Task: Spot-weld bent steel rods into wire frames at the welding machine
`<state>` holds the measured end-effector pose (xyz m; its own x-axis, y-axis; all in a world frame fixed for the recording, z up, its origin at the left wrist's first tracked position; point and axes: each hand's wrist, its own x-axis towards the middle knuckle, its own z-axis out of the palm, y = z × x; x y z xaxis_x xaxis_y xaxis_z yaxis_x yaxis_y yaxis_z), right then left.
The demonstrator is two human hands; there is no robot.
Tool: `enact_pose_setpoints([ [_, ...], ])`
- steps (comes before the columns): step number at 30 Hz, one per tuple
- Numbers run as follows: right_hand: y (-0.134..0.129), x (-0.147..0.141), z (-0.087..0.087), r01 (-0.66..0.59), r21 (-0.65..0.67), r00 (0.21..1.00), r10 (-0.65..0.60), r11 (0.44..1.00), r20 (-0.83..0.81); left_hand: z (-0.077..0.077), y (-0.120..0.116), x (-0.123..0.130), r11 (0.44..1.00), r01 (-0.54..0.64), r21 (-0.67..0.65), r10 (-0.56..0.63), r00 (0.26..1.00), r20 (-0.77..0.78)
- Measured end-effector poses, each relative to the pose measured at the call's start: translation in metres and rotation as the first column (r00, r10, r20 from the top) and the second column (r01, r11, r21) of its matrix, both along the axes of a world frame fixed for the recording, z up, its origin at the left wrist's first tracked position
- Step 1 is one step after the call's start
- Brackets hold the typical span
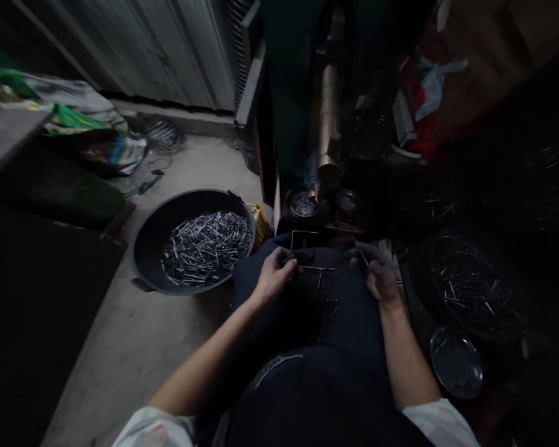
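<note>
My left hand point(278, 271) is closed over my lap, with a thin bent metal rod point(292, 241) rising from its fingertips. My right hand point(379, 273) pinches a short thin metal pin point(363, 256), which slants up from the fingers. Between the hands, several thin metal pins point(328, 279) lie on the dark cloth point(354, 316) over my lap. Just ahead stands a machine with a brass-coloured cylinder point(328, 121). Beneath it is a small round dish point(304, 205) of little metal parts.
To the left, a black basin point(144, 239) full of metal pins rests by a yellow crate point(261, 225). On the right are a dark tub point(431, 282) of pins and a round shiny dish point(456, 363). Plastic sacks point(97, 136) lie near the metal wall point(168, 56).
</note>
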<state>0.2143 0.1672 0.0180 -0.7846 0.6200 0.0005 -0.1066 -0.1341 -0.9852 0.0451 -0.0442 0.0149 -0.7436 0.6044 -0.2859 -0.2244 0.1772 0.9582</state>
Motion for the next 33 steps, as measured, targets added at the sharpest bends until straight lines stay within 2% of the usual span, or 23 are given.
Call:
enact_pose_setpoints([
  [2, -0.006, -0.004, 0.009, -0.142, 0.062, 0.99, 0.143, 0.988, -0.002, 0.001, 0.01, 0.004, 0.999, 0.005, 0.036, -0.01, 0.989, 0.144],
  [4, -0.01, -0.013, 0.016, -0.244, 0.228, 0.97, 0.232, 0.943, 0.078, 0.002, 0.017, 0.008, 0.998, 0.0, 0.064, -0.013, 0.977, 0.211],
  [6, -0.01, -0.024, 0.02, -0.317, 0.435, 0.948, 0.269, 0.843, 0.169, 0.003, 0.021, 0.01, 0.996, -0.006, 0.087, -0.016, 0.969, 0.245],
  [8, -0.008, -0.035, 0.019, -0.373, 0.581, 0.928, 0.297, 0.724, 0.225, 0.003, 0.022, 0.011, 0.994, 0.0, 0.109, -0.029, 0.963, 0.267],
  [9, -0.007, -0.039, 0.017, -0.399, 0.616, 0.917, 0.315, 0.679, 0.247, 0.002, 0.022, 0.011, 0.993, 0.004, 0.116, -0.035, 0.963, 0.269],
  [11, -0.005, -0.047, 0.013, -0.445, 0.633, 0.895, 0.351, 0.633, 0.277, 0.001, 0.022, 0.009, 0.993, 0.015, 0.12, -0.044, 0.97, 0.239],
  [16, -0.005, -0.055, 0.003, -0.469, 0.625, 0.881, 0.38, 0.624, 0.282, 0.003, 0.023, 0.006, 0.995, 0.037, 0.098, -0.05, 0.99, 0.135],
  [21, -0.006, -0.059, 0.002, -0.383, 0.64, 0.922, 0.315, 0.665, 0.225, 0.003, 0.028, 0.007, 0.992, -0.051, 0.116, 0.031, 0.985, 0.172],
  [27, -0.003, -0.062, 0.002, -0.354, 0.658, 0.932, 0.307, 0.664, 0.192, -0.003, 0.03, 0.006, 0.99, -0.067, 0.122, 0.042, 0.979, 0.201],
  [33, -0.001, -0.064, 0.002, -0.323, 0.677, 0.942, 0.295, 0.661, 0.161, 0.0, 0.032, 0.007, 0.981, -0.09, 0.175, 0.042, 0.965, 0.258],
])
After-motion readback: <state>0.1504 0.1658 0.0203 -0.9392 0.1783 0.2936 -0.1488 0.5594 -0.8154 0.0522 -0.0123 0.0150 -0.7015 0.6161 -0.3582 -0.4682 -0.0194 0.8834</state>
